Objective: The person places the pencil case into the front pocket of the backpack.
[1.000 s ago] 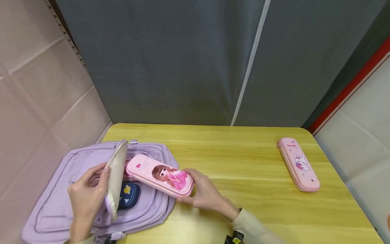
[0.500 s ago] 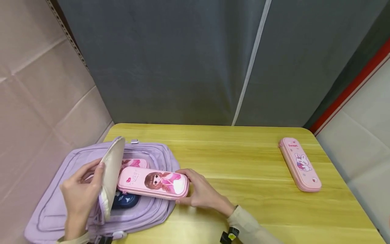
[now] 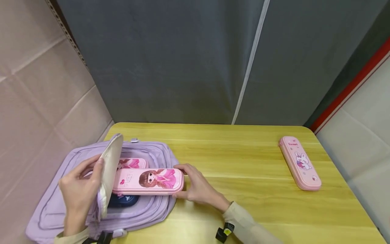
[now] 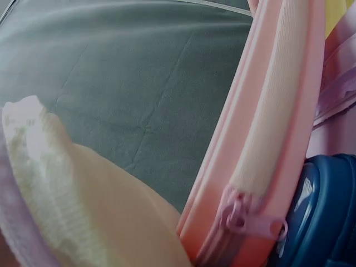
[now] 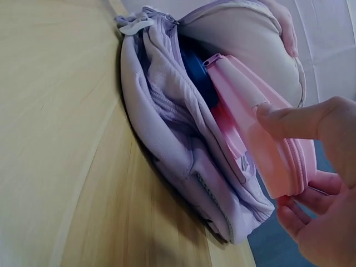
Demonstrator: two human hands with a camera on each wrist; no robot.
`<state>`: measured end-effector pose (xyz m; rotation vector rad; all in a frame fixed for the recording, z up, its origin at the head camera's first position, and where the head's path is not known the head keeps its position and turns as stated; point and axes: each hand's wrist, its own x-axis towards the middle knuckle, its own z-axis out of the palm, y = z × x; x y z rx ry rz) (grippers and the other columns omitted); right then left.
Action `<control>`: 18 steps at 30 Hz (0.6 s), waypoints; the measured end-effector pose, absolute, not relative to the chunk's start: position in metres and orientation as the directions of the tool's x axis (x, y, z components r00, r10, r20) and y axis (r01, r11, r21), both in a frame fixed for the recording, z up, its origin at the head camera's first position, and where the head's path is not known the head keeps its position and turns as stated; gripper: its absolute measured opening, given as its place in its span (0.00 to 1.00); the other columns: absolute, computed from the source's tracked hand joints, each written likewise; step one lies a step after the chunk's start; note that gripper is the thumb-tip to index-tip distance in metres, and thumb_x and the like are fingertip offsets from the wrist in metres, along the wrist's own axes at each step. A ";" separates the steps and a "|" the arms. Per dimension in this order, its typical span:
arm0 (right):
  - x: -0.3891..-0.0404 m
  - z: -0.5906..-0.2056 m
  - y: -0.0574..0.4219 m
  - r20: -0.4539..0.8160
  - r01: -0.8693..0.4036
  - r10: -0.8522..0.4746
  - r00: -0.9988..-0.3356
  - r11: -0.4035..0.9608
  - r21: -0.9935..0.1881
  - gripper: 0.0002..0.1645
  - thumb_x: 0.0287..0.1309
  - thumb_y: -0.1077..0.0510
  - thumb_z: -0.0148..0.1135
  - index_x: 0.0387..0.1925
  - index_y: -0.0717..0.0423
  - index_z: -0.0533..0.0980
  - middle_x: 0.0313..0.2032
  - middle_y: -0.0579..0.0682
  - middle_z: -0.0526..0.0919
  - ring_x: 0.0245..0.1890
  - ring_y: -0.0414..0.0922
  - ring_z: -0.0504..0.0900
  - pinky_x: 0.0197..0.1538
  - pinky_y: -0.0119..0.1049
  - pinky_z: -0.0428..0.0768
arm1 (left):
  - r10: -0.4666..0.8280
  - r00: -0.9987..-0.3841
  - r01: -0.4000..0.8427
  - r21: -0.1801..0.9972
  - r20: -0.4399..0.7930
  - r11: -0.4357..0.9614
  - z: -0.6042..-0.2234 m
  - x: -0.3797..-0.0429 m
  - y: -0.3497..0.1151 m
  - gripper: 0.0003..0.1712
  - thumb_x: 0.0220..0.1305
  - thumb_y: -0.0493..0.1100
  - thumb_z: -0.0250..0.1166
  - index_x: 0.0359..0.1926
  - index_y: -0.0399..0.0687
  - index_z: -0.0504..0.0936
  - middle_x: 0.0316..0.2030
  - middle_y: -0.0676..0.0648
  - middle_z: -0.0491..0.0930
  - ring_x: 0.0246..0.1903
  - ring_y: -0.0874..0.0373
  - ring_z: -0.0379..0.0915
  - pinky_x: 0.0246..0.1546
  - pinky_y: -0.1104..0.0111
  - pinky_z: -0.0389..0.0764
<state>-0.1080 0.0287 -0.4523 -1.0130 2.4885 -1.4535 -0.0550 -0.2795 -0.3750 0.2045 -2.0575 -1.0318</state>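
Observation:
My right hand (image 3: 199,186) grips the right end of a pink pencil case (image 3: 149,182) printed with a long-haired girl, thumb on the near side in the right wrist view. The case's far end lies over the opening of a lavender backpack (image 3: 58,189), which lies on its back at the left. My left hand (image 3: 80,189) pinches the edge of the bag's raised flap (image 3: 111,176), its pale lining facing right. Inside lie a second pink pencil case (image 3: 134,163) and a dark blue case (image 3: 123,200), both partly hidden. The zipper pull (image 4: 250,222) shows in the left wrist view.
Another pink pencil case (image 3: 300,163), with a rabbit print, lies at the right of the yellow wood-grain table (image 3: 231,152). A dark grey panel (image 3: 170,61) stands behind the table. Pale walls flank both sides.
My right hand has moved the held pencil case left and turned it level, over the dark blue case. The second pink case shows more. The flap and left hand have shifted slightly left.

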 end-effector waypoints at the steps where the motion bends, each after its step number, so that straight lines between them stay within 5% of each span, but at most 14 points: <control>1: -0.109 -0.452 0.027 0.237 -0.487 -0.583 -0.777 0.319 -0.813 0.52 0.40 0.57 0.84 0.67 0.56 0.69 0.62 0.50 0.78 0.60 0.46 0.78 0.69 0.47 0.77 | -0.462 -0.660 0.200 0.731 0.592 0.652 -0.374 -0.055 -0.279 0.10 0.60 0.33 0.71 0.43 0.36 0.90 0.30 0.85 0.78 0.27 0.86 0.78 0.28 0.90 0.79; 8: -0.108 -0.453 0.006 0.289 -0.472 -0.578 -0.763 0.193 -0.860 0.49 0.40 0.60 0.84 0.65 0.60 0.70 0.60 0.55 0.78 0.57 0.49 0.80 0.65 0.35 0.81 | -0.463 -0.657 0.204 0.732 0.595 0.650 -0.373 -0.057 -0.274 0.10 0.61 0.33 0.71 0.43 0.35 0.89 0.30 0.85 0.78 0.27 0.86 0.78 0.29 0.89 0.80; 11: -0.105 -0.459 0.000 0.344 -0.487 -0.572 -0.745 0.113 -0.866 0.48 0.42 0.62 0.83 0.65 0.63 0.71 0.57 0.58 0.74 0.59 0.50 0.78 0.65 0.31 0.80 | -0.465 -0.649 0.202 0.726 0.602 0.657 -0.373 -0.057 -0.271 0.09 0.61 0.33 0.70 0.43 0.36 0.90 0.29 0.77 0.83 0.27 0.86 0.78 0.29 0.90 0.79; 18: -0.106 -0.470 -0.008 0.372 -0.403 -0.600 -0.708 -0.090 -0.911 0.40 0.51 0.69 0.74 0.66 0.68 0.68 0.59 0.63 0.73 0.63 0.55 0.77 0.69 0.34 0.76 | -0.456 -0.639 0.240 0.724 0.620 0.647 -0.373 -0.057 -0.268 0.09 0.59 0.31 0.71 0.41 0.35 0.90 0.30 0.81 0.79 0.28 0.86 0.79 0.30 0.90 0.79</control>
